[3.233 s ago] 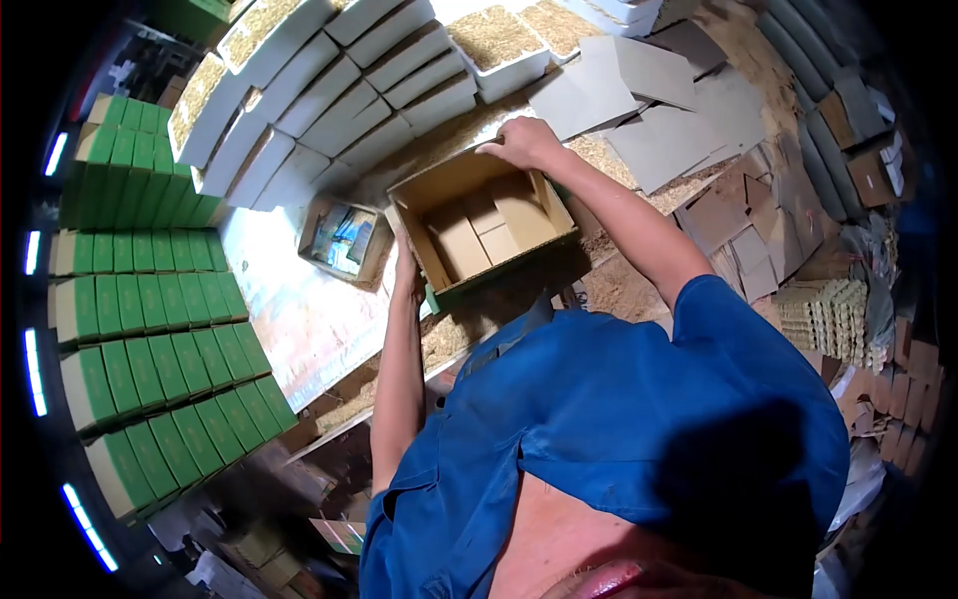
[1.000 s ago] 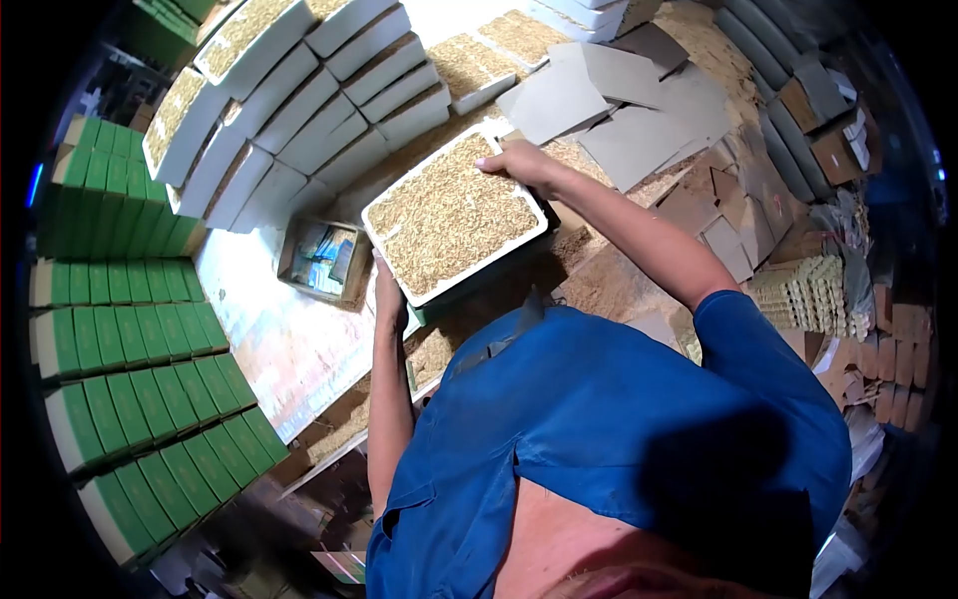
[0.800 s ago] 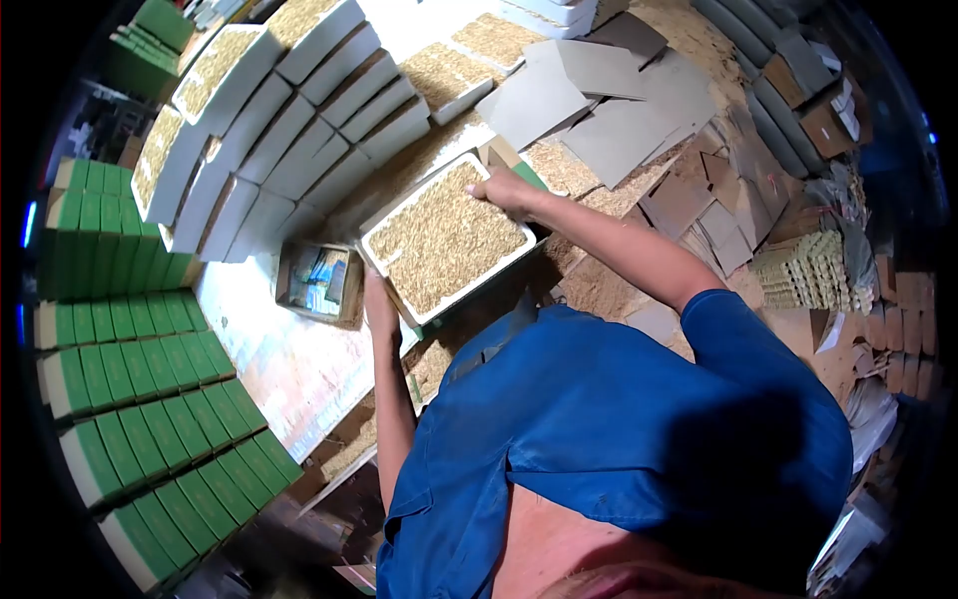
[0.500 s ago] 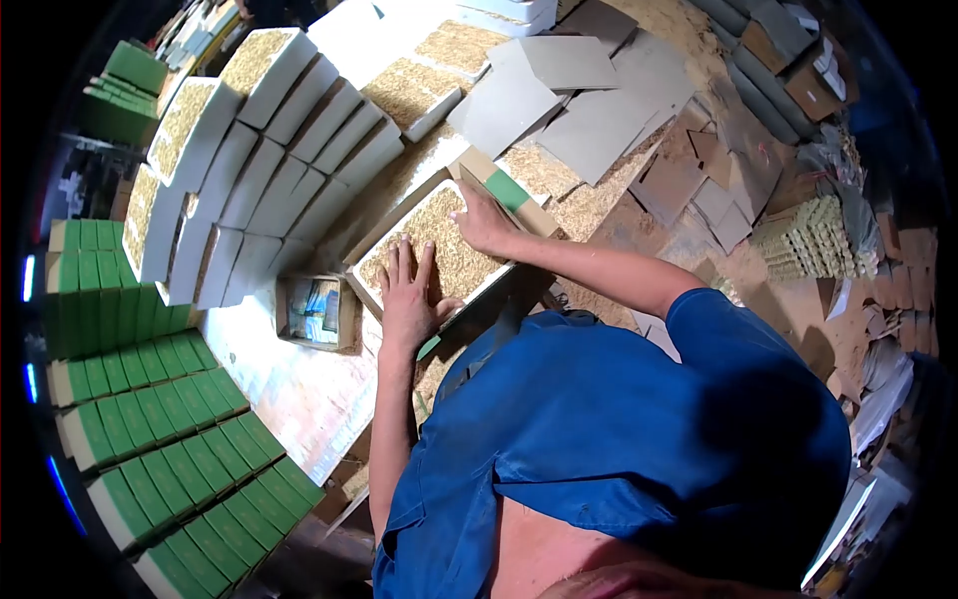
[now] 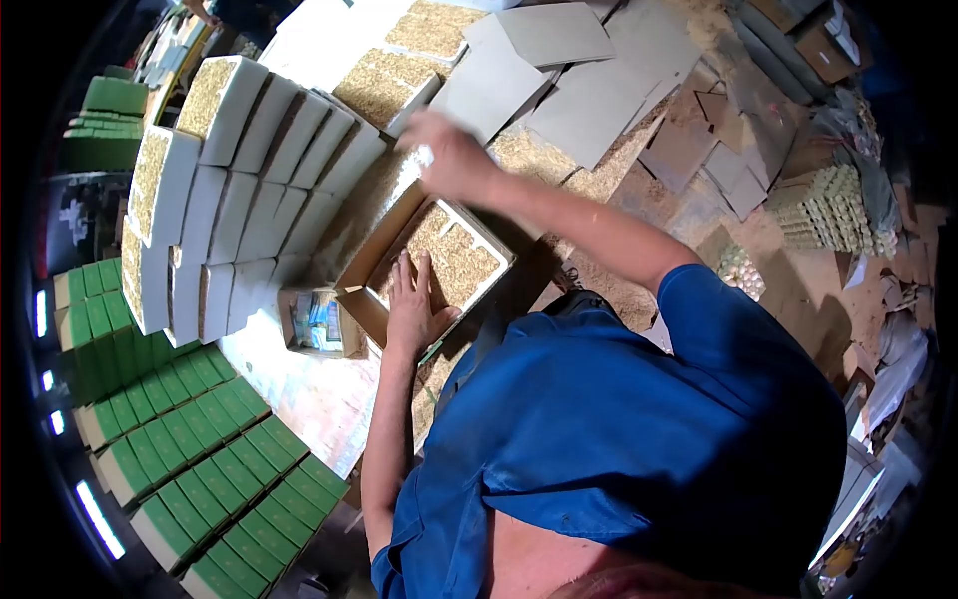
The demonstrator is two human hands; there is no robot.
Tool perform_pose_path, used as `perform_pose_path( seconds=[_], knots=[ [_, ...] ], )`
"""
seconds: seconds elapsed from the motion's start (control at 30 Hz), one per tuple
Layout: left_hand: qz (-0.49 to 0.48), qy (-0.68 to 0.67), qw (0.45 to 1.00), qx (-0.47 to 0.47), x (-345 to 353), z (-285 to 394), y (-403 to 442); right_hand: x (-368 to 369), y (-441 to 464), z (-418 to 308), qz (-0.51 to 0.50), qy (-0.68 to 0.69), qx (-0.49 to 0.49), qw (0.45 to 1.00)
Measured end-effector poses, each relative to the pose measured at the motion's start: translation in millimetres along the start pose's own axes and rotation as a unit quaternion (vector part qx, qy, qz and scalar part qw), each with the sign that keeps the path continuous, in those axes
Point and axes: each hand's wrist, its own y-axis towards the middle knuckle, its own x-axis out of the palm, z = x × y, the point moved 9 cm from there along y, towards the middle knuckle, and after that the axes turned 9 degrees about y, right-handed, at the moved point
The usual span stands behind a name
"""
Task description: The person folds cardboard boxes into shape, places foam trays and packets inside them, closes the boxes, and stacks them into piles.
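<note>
Tray of straw-coloured bits inside a box

The tray (image 5: 491, 243) is white-rimmed and rectangular with rounded corners; its filling (image 5: 454, 260) is pale, straw-coloured and grainy, reaching almost to the rim, with white patches along the right edge; it lies inside a brown-walled box (image 5: 379, 252), in front of the person's body; a little green shows on the near outer side.

The left hand (image 5: 408, 314) lies flat on the filling, fingers spread, grasping nothing; the right hand (image 5: 454, 155) is raised over the far corner, clear of the tray, too blurred to tell whether it is clenched or holds anything.

White trays (image 5: 239, 205) stand stacked beyond the box; a smaller box (image 5: 351, 334) holding blue packets (image 5: 317, 324) sits just beside it, on the left.
</note>
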Motion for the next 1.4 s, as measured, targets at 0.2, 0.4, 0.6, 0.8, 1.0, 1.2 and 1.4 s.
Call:
perform_pose_path(
  seconds=[0.2,0.4,0.6,0.8,1.0,1.2,1.4],
  knots=[
    [-0.028,0.008,0.999,-0.017,4.2,2.6,7.6,-111.2,40.2,261.5,0.139,-0.267,0.33,0.895],
    [-0.022,0.002,0.999,-0.024,3.0,3.5,7.4,-133.2,28.9,334.7,0.205,-0.169,0.36,0.895],
    [-0.033,0.0,0.999,-0.038,6.5,-0.9,9.2,-103.5,58.5,298.5,0.039,-0.173,0.21,0.961],
    [-0.016,-0.058,0.997,-0.045,6.7,-12.0,5.6,-145.0,22.9,220.6,0.159,-0.085,0.123,0.976],
    [0.121,-0.18,0.971,-0.099,-30.9,-28.3,-26.6,-144.8,-36.5,70.7,0.198,0.233,0.17,0.937],
    [0.208,-0.689,0.653,-0.236,-17.5,-68.7,-87.5,-21.4,-103.5,4.5,0.051,0.099,0.175,0.978],
    [0.26,-0.192,0.9,-0.293,-71.1,-54.1,-100.1,25.7,-122.2,-24.4,-0.176,-0.262,0.106,0.943]
  ],
)
